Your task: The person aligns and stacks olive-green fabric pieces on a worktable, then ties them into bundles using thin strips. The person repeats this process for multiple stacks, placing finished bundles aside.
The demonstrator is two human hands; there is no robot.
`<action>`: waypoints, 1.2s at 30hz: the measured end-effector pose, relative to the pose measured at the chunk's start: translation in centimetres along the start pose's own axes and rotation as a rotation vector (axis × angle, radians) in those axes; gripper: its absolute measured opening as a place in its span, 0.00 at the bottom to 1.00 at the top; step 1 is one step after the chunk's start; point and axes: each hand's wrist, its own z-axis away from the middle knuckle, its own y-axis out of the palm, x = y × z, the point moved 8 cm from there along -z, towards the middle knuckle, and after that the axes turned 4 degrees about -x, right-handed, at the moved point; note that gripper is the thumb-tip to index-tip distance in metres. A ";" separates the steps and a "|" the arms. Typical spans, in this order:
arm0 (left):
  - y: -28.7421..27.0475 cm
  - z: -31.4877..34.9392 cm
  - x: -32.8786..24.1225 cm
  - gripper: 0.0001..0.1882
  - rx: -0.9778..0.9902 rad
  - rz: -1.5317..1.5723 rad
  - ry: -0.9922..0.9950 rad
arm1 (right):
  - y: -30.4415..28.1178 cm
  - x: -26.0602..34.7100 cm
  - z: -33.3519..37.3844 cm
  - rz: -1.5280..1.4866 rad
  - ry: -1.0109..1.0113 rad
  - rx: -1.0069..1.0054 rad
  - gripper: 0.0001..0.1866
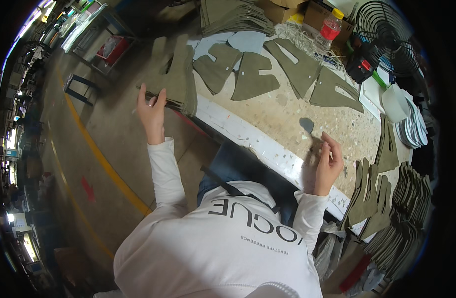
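Stacked olive pieces [177, 82] lie at the left end of the table [280, 116], beside 4 flat ones [255, 82]. The left hand [152, 111] touches their near edge, thumb and index finger spread (whether clamping, I cannot tell). The right hand's [330, 161] fingers curl loosely, slightly apart.

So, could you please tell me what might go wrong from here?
The stack of green pieces under the left hand appears to reach past the table's left edge, so a careless push might shift its layers or tip some off.

The loose green pieces at the table's near right edge could be brushed off by a sleeve.

The bottle stands by tangled string; a snag might topple it toward the pieces laid out nearby.
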 end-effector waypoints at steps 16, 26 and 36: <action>19.2 10.1 -11.9 0.08 0.646 -0.200 0.799 | 1.1 5.9 -12.5 0.271 -0.344 0.133 0.11; 35.0 15.2 -5.3 0.15 1.357 -0.424 1.025 | 6.1 0.4 -10.8 0.526 -0.537 0.344 0.12; 35.0 12.7 -4.1 0.10 1.178 -0.083 0.780 | 6.5 -0.9 -11.8 0.465 -0.447 0.201 0.06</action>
